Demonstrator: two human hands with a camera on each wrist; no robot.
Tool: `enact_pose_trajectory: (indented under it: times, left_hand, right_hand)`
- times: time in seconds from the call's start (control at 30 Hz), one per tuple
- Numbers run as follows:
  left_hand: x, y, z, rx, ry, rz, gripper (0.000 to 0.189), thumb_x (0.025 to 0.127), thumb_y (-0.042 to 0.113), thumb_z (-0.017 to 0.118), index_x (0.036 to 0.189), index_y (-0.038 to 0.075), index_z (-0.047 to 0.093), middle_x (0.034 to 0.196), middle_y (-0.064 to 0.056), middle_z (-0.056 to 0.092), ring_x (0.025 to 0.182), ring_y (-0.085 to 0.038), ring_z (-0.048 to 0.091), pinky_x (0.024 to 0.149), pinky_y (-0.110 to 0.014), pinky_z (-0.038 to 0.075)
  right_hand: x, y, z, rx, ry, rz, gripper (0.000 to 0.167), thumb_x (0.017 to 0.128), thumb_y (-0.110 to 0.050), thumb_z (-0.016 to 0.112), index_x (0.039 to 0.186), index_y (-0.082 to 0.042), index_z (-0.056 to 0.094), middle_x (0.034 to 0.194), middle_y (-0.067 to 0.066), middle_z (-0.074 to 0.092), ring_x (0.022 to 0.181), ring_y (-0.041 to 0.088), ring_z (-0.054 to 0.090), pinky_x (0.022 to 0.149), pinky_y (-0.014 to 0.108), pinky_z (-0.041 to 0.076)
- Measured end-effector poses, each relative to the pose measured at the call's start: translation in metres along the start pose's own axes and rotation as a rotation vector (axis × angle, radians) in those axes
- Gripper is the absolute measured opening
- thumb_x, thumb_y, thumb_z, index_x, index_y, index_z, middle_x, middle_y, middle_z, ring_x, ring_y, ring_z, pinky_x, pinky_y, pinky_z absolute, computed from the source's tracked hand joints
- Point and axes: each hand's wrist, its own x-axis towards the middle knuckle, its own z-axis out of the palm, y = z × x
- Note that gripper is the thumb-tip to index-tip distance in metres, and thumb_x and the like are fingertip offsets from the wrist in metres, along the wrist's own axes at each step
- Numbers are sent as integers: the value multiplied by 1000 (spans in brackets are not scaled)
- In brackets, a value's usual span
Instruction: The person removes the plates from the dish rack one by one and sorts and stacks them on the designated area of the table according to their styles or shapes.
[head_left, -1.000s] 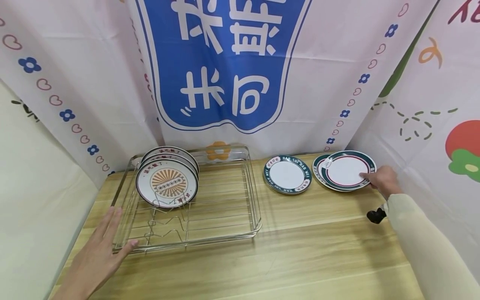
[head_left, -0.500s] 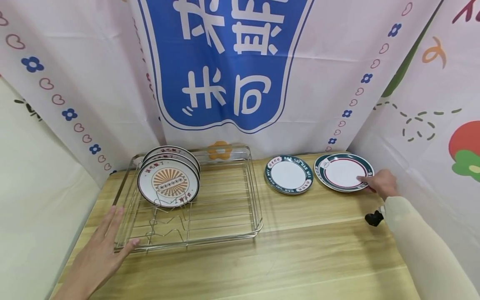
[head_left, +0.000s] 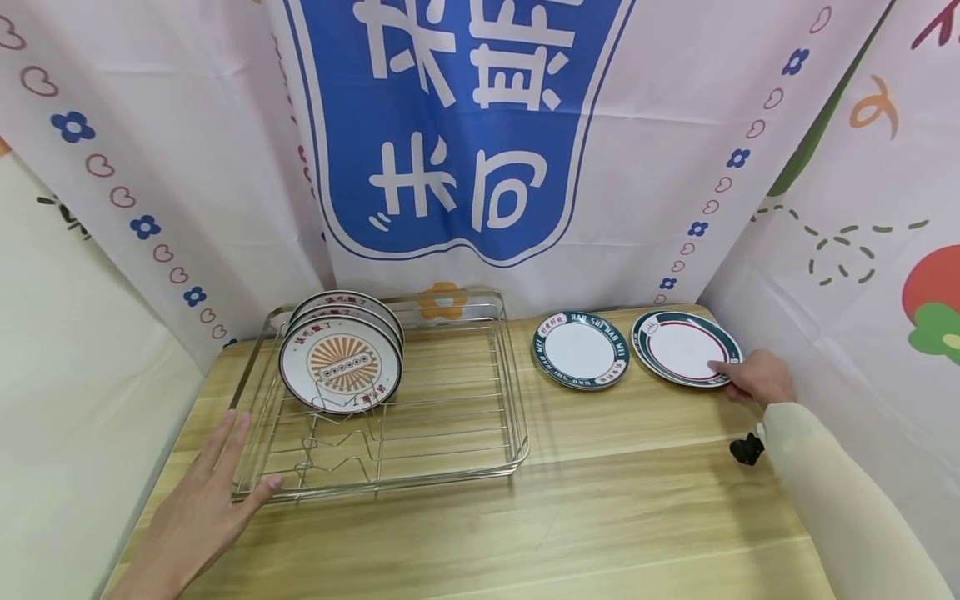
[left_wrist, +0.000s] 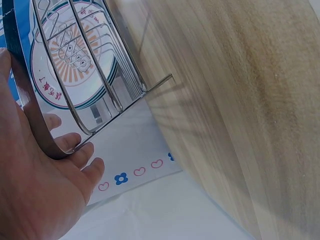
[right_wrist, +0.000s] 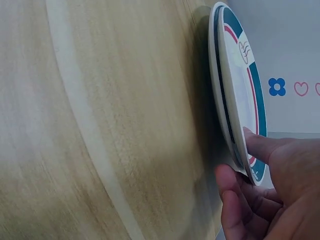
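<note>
My right hand (head_left: 763, 377) pinches the right rim of a white plate (head_left: 681, 348) with a green band and red ring, thumb on top, fingers under its edge. In the right wrist view this upper plate (right_wrist: 242, 82) lies over a lower plate (right_wrist: 216, 75), nearly aligned with it. My left hand (head_left: 197, 500) rests at the near-left corner of the wire dish rack (head_left: 442, 475), fingers straight and spread along its side. In the left wrist view, the left hand's fingers (left_wrist: 92, 172) touch the rack's corner. Several sunburst-patterned plates (head_left: 341, 367) lean in the rack's left part.
Another green-rimmed plate stack (head_left: 581, 350) lies between the rack and the right-hand plates. The printed cloth (head_left: 465, 167) hangs behind the wooden table (head_left: 480, 542), with side cloths left and right.
My right hand has drawn the upper plate slightly left and down, so it covers the lower plate more closely. The left hand stays at the rack's corner.
</note>
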Motion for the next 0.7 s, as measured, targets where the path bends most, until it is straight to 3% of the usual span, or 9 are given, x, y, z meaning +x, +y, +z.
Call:
enact_pose_trajectory:
  times: [0.2, 0.7]
  left_hand:
    - [0, 2, -1, -3, -2, -3, 101, 104, 49, 65, 172, 15, -1, 178, -19, -1, 137, -68, 37, 88, -86, 41]
    - [0, 1, -1, 6, 13, 6, 101, 103, 50, 65, 172, 15, -1, 178, -19, 0, 140, -66, 36, 88, -85, 43]
  right_hand:
    - [-1, 0, 1, -13, -40, -11, 59, 98, -59, 66, 69, -8, 71, 61, 2, 71, 59, 17, 65, 61, 31, 42]
    - [-1, -7, 10, -80, -32, -58, 64, 98, -66, 58, 67, -10, 66, 60, 3, 68, 58, 17, 61, 56, 32, 40]
